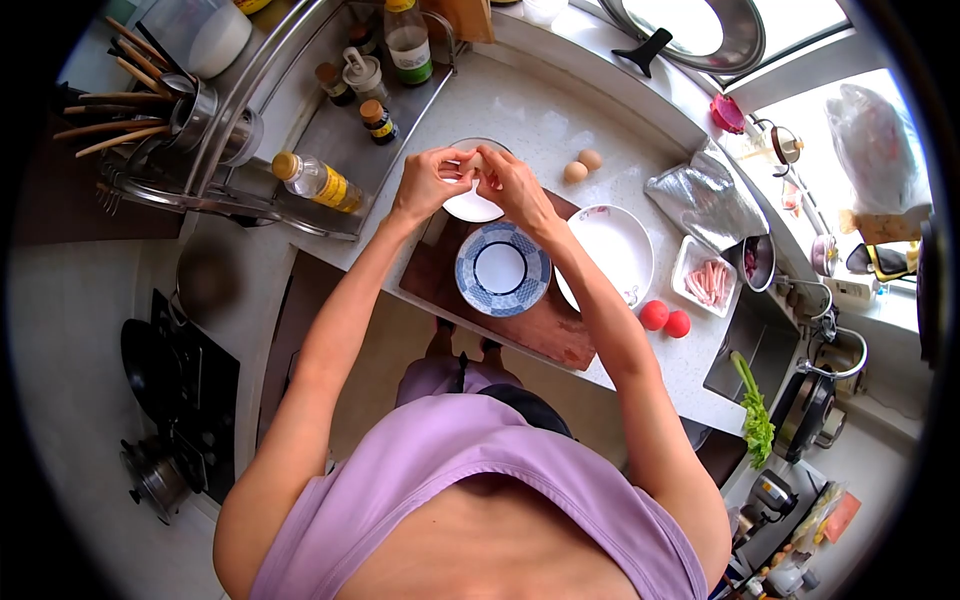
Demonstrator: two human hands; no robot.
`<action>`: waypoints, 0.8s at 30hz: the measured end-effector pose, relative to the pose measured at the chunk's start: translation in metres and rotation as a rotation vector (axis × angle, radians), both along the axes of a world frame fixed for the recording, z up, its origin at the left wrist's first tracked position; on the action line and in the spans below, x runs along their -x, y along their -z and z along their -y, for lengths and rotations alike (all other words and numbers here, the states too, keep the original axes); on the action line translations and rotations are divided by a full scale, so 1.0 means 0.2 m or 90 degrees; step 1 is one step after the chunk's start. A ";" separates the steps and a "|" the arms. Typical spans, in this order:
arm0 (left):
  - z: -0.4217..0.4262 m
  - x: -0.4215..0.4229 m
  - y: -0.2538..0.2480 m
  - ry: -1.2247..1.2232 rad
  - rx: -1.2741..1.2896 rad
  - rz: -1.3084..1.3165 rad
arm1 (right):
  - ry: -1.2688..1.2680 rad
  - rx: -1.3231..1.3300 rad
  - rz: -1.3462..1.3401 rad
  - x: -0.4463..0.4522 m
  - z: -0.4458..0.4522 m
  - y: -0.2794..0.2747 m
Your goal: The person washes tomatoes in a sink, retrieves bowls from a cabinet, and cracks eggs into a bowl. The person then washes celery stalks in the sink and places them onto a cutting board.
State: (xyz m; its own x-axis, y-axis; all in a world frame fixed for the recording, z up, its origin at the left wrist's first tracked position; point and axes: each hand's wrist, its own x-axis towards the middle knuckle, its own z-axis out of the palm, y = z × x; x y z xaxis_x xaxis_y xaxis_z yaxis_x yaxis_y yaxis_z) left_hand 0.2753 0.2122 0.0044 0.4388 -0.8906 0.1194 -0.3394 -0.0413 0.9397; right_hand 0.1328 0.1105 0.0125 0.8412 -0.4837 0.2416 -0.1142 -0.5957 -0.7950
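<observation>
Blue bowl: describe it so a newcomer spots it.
Find the brown board on the counter. The blue bowl sits on it. Its broad blue patterned band sets it apart from the white bowl beyond and white dish to its right.

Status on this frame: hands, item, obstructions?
Left hand and right hand together over white bowl. Small pale item pinched between them, mostly hidden, possibly egg. Nothing visible blocking hands from bowl.
</observation>
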 end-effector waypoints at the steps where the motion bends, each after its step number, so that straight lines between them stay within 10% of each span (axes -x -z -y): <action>1: 0.00 -0.01 0.01 0.014 0.013 0.010 | 0.001 -0.001 -0.001 0.00 0.01 0.01; 9: 0.00 -0.10 -0.04 0.142 0.026 0.057 | -0.116 0.145 -0.067 0.07 0.11 0.02; 14: 0.01 -0.12 -0.12 0.201 0.047 0.494 | -0.106 0.389 -0.094 0.10 0.15 0.01; 24: -0.03 0.00 -0.63 0.070 0.118 0.668 | 0.033 0.447 0.006 0.12 0.06 -0.58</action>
